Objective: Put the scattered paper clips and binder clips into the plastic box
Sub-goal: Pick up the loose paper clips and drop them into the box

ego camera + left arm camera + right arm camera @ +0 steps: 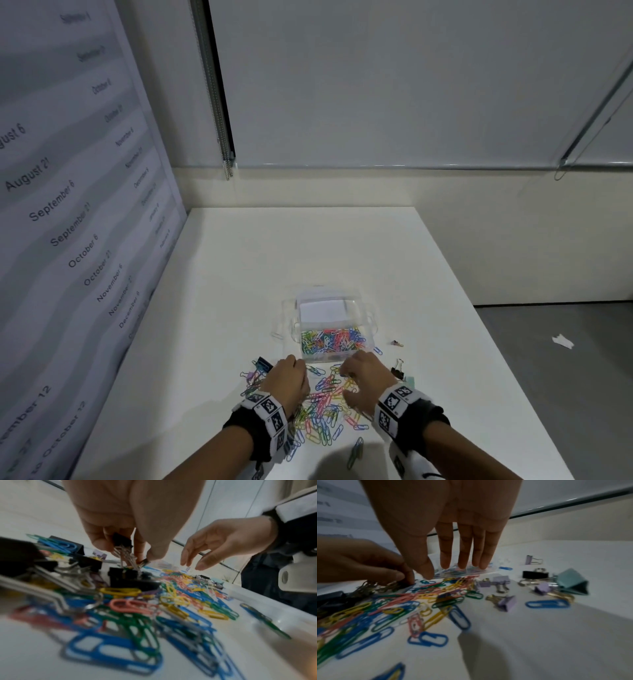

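paper clips (325, 407) lie in a bright, tangled heap on the white table (239, 274) just before the plastic box (330, 329), already partly filled; they look light and slippery, best scooped in bunches. binder clips (537, 574), stiffer, lift by their wire handles. left hand (120, 520) pinches a black binder clip (122, 540); right hand (453, 527) hovers, fingers spread.
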Demonstrator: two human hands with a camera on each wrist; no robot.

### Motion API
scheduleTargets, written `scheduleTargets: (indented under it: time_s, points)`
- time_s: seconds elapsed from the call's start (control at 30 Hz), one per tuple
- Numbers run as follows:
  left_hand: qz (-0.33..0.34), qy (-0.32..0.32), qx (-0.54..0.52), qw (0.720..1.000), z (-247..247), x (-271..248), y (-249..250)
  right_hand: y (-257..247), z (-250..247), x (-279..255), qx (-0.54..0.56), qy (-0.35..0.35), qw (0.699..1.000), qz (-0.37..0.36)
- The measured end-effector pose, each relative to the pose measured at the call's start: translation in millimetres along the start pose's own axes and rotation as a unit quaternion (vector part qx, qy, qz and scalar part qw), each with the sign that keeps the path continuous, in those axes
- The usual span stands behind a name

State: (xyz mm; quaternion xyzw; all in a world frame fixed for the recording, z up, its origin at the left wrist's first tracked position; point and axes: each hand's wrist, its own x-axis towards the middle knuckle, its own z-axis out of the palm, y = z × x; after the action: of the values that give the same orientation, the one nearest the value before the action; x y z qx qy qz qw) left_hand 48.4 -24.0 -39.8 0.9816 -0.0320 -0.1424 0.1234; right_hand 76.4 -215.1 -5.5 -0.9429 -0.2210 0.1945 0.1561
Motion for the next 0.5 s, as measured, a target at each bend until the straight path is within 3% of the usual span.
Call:
scheduleTargets:
  time_s: [0.17,0.27,0.43,0.5]
  points:
    - [-0.014,-0.007,-0.125,0.992,-6.2,-4.1,-11.4,-9.9,11.8,4.1,-0.064,-0.090,0.994,-0.003]
    - [-0.016,-0.023,-0.149,0.988,-7.0,-8.1,-16.5,-10.5,15.8,1.5,-0.068,-0.081,0.994,-0.016]
    - [-0.039,0.060,-0.109,0.991,-8.2,-10.6,-19.7,-14.6,3.5,2.5,0.012,-0.054,0.998,0.015]
    - [0.002,0.072,-0.023,0.997,-14.9,-12.9,-21.2,-13.5,-4.4,4.2,0.053,-0.033,0.998,0.032]
